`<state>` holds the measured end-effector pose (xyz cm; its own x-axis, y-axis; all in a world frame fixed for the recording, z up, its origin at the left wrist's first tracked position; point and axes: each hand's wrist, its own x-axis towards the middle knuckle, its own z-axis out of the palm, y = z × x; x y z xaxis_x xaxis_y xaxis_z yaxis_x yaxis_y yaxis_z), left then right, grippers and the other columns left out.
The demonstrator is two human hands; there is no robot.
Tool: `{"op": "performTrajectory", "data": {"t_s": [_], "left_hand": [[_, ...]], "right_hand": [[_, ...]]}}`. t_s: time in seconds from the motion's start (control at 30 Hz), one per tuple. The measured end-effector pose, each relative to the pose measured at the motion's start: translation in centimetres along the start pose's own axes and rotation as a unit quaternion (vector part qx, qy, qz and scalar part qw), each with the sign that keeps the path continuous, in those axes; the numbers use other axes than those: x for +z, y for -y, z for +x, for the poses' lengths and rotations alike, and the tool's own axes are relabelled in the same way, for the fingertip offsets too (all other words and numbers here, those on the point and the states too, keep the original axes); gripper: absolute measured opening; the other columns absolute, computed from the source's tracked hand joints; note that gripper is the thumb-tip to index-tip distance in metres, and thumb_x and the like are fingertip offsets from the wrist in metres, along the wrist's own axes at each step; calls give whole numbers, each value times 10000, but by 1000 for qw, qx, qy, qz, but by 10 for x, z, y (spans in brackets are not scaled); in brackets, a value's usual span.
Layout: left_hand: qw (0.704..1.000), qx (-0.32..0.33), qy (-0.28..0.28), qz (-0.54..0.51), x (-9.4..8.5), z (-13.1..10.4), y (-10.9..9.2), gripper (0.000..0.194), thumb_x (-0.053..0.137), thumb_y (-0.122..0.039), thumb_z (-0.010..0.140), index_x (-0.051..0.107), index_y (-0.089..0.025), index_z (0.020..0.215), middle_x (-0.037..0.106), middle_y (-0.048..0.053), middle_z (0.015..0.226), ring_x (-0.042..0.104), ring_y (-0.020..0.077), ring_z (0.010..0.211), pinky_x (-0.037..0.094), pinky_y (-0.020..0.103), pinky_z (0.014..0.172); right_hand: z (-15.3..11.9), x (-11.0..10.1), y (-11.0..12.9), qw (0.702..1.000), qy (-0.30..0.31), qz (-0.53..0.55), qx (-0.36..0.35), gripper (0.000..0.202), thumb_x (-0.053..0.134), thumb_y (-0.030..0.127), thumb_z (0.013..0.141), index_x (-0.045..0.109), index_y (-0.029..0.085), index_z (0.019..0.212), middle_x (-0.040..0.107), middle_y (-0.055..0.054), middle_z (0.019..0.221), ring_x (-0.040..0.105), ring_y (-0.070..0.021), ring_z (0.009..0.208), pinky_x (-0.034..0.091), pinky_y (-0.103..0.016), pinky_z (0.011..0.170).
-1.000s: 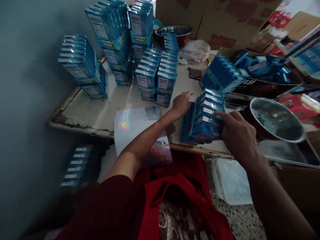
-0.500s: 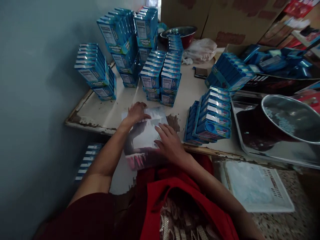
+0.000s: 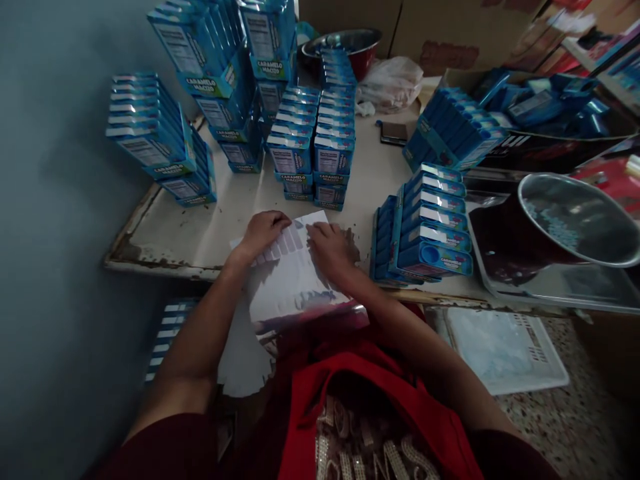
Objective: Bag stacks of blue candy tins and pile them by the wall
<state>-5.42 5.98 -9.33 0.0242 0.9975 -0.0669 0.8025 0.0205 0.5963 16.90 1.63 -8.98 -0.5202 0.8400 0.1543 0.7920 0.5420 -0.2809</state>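
Note:
A glossy sheet or flat pack (image 3: 285, 290), whitish with a pink and dark lower edge, lies over the front edge of the table (image 3: 190, 233). On its upper left part is a row of pale rectangles. My left hand (image 3: 265, 232) rests at its top left, fingers bent together on the edge; what they pinch, if anything, is too small to make out. My right hand (image 3: 333, 250) lies on its upper right part, fingers spread a little. Stacks of blue candy boxes (image 3: 293, 147) stand just beyond my hands.
More blue box stacks (image 3: 155, 133) stand at the left, with others (image 3: 430, 227) to the right. A metal bowl (image 3: 575, 220) sits on a tray (image 3: 530, 287) at the right. Further back are a plastic bag (image 3: 390, 85) and a dark wallet-like item (image 3: 393, 133).
My right hand has moved up toward the top edge of the sheet. The pale rectangles now show near my left hand, and the view has shifted slightly.

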Motion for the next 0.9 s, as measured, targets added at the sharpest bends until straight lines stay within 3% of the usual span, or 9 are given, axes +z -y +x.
{"op": "performTrajectory", "data": {"t_s": [0.1, 0.2, 0.3, 0.47, 0.57, 0.73, 0.9], "left_hand": [[1000, 10, 2, 1, -6, -6, -8, 313, 562, -357, 931, 832, -212, 992, 844, 110, 1135, 751, 285, 1063, 535, 358, 959], [1000, 24, 0, 4, -10, -11, -13, 297, 553, -351, 944, 821, -226, 970, 841, 96, 1140, 747, 276, 1076, 529, 349, 968], [1000, 3, -3, 10, -12, -16, -12, 263, 567, -369, 925, 801, -249, 921, 843, 63, 1099, 741, 278, 1075, 522, 342, 937], [999, -29, -2, -24, -11, -16, -7, 199, 581, -406, 898, 758, -323, 859, 819, -113, 922, 696, 224, 964, 502, 335, 902], [998, -44, -9, -41, -13, -19, -10, 197, 594, -445, 906, 745, -349, 823, 780, -161, 836, 672, 211, 918, 501, 339, 889], [998, -49, 16, -34, -14, -20, -14, 240, 581, -437, 881, 765, -284, 869, 790, -49, 862, 680, 218, 882, 486, 330, 817], [999, -42, 13, 11, -12, -13, -7, 350, 555, -445, 886, 820, -228, 956, 831, 74, 992, 723, 277, 947, 495, 352, 827]], "right_hand": [[33, 6, 7, 1000, -10, -17, -13, 500, 337, 182, 1143, 561, 99, 1582, 643, -170, 1509, 534, -325, 1272, 425, -469, 1113], [47, 15, 14, 999, -10, -38, -9, 493, 304, 201, 1152, 594, 103, 1538, 661, -185, 1450, 526, -353, 1260, 424, -503, 1065], [44, 21, 18, 998, -2, -53, -26, 468, 311, 237, 1162, 622, 103, 1484, 671, -187, 1411, 533, -353, 1245, 430, -499, 1017], [37, 25, 17, 996, -18, -75, -45, 473, 262, 234, 1178, 588, 133, 1505, 670, -139, 1434, 534, -320, 1248, 419, -455, 991], [35, 23, 15, 995, -16, -83, -43, 459, 265, 226, 1175, 604, 145, 1472, 667, -140, 1440, 530, -320, 1254, 416, -457, 988], [27, 22, 10, 993, -19, -94, -71, 471, 266, 214, 1166, 609, 146, 1481, 563, -161, 1630, 527, -323, 1292, 408, -474, 1046], [13, 13, 12, 997, -28, -68, -25, 305, 453, 224, 1114, 734, 170, 1219, 531, -175, 1664, 491, -355, 1378, 394, -497, 1064]]}}
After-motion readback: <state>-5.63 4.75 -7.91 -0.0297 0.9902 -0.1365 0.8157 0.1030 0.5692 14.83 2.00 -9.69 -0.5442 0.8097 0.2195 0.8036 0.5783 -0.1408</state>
